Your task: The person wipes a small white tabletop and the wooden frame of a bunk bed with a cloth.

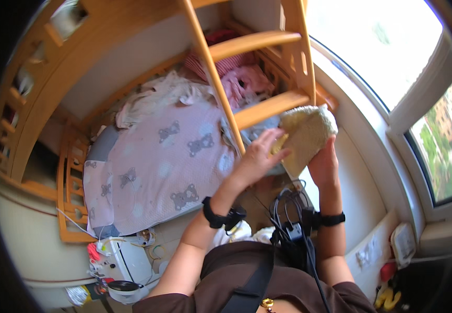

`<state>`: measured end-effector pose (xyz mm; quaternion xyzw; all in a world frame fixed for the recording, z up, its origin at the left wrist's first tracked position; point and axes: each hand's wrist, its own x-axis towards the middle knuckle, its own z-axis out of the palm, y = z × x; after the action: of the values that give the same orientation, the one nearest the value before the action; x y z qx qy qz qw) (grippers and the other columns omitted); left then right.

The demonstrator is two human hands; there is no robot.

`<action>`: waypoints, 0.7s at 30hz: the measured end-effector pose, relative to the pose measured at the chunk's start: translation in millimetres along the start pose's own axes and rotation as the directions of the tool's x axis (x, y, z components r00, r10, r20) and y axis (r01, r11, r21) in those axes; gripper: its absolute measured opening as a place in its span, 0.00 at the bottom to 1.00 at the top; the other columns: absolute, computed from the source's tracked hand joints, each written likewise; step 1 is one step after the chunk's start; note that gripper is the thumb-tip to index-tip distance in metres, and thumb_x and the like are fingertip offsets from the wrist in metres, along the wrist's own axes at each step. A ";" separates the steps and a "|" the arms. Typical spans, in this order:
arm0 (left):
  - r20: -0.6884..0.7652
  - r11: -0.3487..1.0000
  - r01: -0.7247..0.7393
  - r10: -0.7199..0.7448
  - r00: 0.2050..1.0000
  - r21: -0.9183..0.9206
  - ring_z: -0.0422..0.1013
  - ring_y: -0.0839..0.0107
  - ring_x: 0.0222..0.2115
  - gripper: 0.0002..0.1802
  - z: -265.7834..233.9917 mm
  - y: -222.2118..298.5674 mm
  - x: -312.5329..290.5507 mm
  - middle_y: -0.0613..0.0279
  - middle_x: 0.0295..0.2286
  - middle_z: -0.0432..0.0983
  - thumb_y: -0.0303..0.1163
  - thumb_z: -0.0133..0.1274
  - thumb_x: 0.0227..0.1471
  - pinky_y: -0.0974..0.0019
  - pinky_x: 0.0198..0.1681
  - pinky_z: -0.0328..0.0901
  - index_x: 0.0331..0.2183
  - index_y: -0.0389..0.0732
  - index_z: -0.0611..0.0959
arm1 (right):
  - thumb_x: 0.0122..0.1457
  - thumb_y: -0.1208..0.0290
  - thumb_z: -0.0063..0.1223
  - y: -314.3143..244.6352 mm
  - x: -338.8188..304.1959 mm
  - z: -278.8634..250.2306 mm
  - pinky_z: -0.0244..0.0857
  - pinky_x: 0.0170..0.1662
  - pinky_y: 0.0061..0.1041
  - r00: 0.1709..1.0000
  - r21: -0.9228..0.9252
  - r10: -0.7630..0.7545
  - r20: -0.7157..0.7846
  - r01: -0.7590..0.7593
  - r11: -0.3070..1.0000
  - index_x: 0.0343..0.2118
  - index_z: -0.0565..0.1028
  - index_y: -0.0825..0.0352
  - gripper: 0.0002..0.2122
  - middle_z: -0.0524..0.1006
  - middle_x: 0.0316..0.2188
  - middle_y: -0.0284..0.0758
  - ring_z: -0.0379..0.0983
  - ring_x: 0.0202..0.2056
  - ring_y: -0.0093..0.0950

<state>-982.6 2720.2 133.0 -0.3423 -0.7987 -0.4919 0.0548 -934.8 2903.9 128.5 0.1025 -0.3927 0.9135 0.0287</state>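
Observation:
A pale yellow textured cloth [309,136] is held up in front of the bunk bed ladder. It looks folded or bunched, with a thick, rough upper edge. My right hand [324,166] grips it from the right and below, with most of the fingers hidden behind it. My left hand [260,159] is at the cloth's left side, fingers stretched and spread; whether the fingertips touch it I cannot tell. Each wrist wears a black strap.
A wooden ladder [257,44] rises just beyond my hands. Behind it lies a lower bunk mattress [153,167] with a bear-patterned cover, rumpled bedding [166,96] and a pink garment [247,86]. Looped cables [288,206] hang near my waist. A window [377,47] is on the right.

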 end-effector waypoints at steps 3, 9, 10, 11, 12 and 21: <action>-0.116 0.997 0.012 -0.003 0.993 0.071 0.70 0.62 0.43 0.24 12.3 18.6 -8.8 0.53 0.44 0.69 0.36 0.57 0.48 0.64 0.44 0.66 0.45 0.37 0.72 | 0.64 0.49 0.26 -3.8 -3.7 6.5 0.49 0.58 0.35 0.998 -0.080 -0.021 0.057 0.025 0.996 0.58 0.54 0.69 0.29 0.61 0.55 0.39 0.58 0.56 0.33; -0.028 0.928 0.295 -0.309 0.951 -0.229 0.71 0.70 0.38 0.19 1.3 57.8 -17.3 0.56 0.43 0.68 0.31 0.57 0.48 0.66 0.44 0.66 0.43 0.36 0.73 | 0.64 0.51 0.26 0.1 0.2 33.5 0.50 0.56 0.29 0.983 -0.135 0.007 0.183 0.018 0.991 0.57 0.56 0.66 0.26 0.62 0.53 0.35 0.58 0.54 0.28; -0.034 0.946 0.265 -0.276 0.961 -0.184 0.70 0.71 0.39 0.17 -5.5 59.2 -18.6 0.59 0.41 0.68 0.29 0.55 0.50 0.66 0.46 0.65 0.42 0.35 0.72 | 0.64 0.51 0.27 -1.5 4.4 42.7 0.49 0.57 0.29 0.973 -0.189 0.032 0.227 0.012 0.982 0.58 0.54 0.66 0.26 0.61 0.54 0.36 0.57 0.55 0.29; -0.053 0.950 0.260 -0.273 0.961 -0.175 0.70 0.71 0.39 0.17 -10.4 54.6 -20.1 0.59 0.41 0.68 0.29 0.55 0.50 0.66 0.46 0.65 0.42 0.35 0.72 | 0.64 0.52 0.28 -3.3 7.2 53.1 0.48 0.59 0.30 0.962 -0.245 0.059 0.266 0.008 0.970 0.58 0.52 0.66 0.26 0.60 0.55 0.36 0.57 0.56 0.30; -0.162 0.984 0.074 -0.100 0.982 -0.159 0.69 0.71 0.40 0.16 -14.7 46.3 -22.2 0.60 0.39 0.68 0.29 0.53 0.51 0.67 0.46 0.65 0.42 0.35 0.71 | 0.62 0.56 0.33 -4.2 2.6 64.3 0.46 0.59 0.29 0.948 -0.217 -0.002 0.320 0.075 0.973 0.59 0.52 0.67 0.26 0.59 0.56 0.36 0.54 0.57 0.29; -0.333 0.967 -0.188 0.237 0.913 0.175 0.66 0.71 0.44 0.22 -62.5 80.9 -23.9 0.62 0.39 0.67 0.23 0.54 0.49 0.67 0.49 0.61 0.46 0.38 0.67 | 0.57 0.63 0.34 -10.9 16.8 102.5 0.42 0.60 0.27 0.893 -0.401 0.008 0.450 0.194 0.895 0.57 0.54 0.74 0.27 0.59 0.55 0.40 0.52 0.58 0.31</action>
<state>-931.4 2679.7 215.2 -0.3292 -0.7663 -0.4793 0.2735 -932.9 2836.8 208.5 0.3164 -0.5775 0.7526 0.0064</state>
